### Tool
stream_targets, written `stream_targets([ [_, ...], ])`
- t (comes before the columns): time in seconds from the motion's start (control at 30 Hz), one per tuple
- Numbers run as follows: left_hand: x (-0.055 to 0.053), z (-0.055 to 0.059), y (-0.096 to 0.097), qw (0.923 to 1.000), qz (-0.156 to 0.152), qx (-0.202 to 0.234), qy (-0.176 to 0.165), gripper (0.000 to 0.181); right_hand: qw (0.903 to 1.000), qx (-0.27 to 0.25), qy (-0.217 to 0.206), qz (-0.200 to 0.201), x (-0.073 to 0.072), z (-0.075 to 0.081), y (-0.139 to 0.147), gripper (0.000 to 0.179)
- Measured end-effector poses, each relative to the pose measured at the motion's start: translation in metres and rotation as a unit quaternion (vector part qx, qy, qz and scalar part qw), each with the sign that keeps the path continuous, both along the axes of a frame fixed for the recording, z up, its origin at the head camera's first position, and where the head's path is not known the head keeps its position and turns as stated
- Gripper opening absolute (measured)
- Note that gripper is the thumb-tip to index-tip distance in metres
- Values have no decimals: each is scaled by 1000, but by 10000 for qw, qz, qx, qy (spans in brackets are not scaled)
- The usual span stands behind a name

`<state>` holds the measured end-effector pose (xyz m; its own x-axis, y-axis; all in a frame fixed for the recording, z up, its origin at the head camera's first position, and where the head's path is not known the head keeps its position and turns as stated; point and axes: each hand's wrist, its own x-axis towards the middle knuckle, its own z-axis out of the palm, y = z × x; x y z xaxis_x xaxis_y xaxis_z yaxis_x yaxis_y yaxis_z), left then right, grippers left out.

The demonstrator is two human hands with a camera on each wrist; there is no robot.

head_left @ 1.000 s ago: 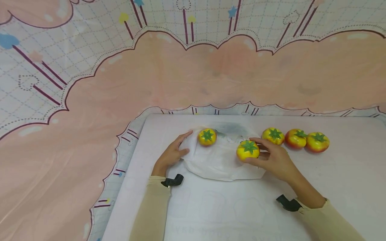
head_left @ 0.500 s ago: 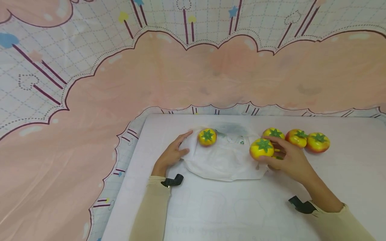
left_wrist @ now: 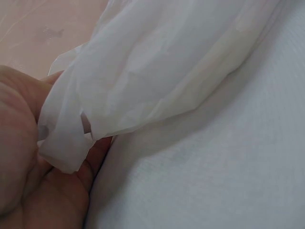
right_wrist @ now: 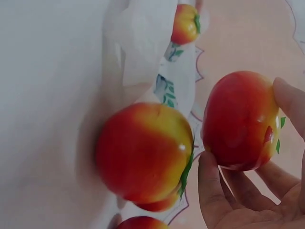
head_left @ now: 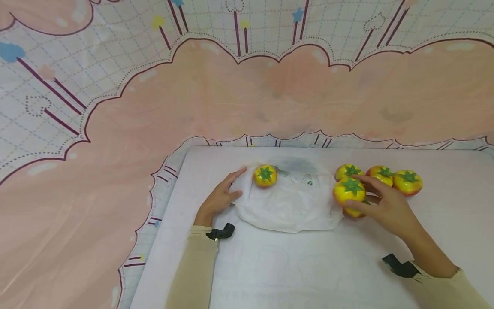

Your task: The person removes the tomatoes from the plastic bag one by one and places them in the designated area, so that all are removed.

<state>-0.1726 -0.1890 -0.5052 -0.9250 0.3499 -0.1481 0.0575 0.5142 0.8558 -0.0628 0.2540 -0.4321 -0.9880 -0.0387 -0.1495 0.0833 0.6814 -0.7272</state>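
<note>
My right hand (head_left: 391,210) pinches a yellow-and-red toy tomato (head_left: 349,192) with a green star-shaped top. In the right wrist view, the held tomato (right_wrist: 240,119) sits between thumb and fingertips. Partly covered by it in the head view, another tomato (head_left: 355,213) rests on the table at the bag's right edge. My left hand (head_left: 221,197) holds the left edge of a white plastic bag (head_left: 285,210) lying flat. In the left wrist view, a strip of the bag (left_wrist: 66,148) runs into the curled fingers. One tomato (head_left: 265,176) lies at the bag's upper left.
Behind the right hand, a row of tomatoes lies on the white table (head_left: 278,266): one near the bag (head_left: 347,171), a middle tomato (head_left: 380,174) and a right tomato (head_left: 407,183). A patterned pink sheet (head_left: 270,98) hangs behind the table's back edge.
My right hand has moved right with its tomato, from over the bag to its right edge. The tomato beneath has come partly into sight. My left hand has stayed put.
</note>
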Motion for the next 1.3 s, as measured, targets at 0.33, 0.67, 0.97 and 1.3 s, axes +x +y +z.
stream_targets([
  [0.33,0,0,0,10000,30,-32,-38,78,9993,-261,-112,-260,6,-2,21,87],
  [0.67,0,1,1,10000,9,11,-11,78,9986,31,-41,-522,13,-9,45,84],
  [0.97,0,1,0,10000,-28,55,-13,79,9977,81,10,-671,17,-13,56,84],
  [1.3,0,0,0,9999,-81,47,65,77,9966,144,-26,-806,22,-23,65,88],
])
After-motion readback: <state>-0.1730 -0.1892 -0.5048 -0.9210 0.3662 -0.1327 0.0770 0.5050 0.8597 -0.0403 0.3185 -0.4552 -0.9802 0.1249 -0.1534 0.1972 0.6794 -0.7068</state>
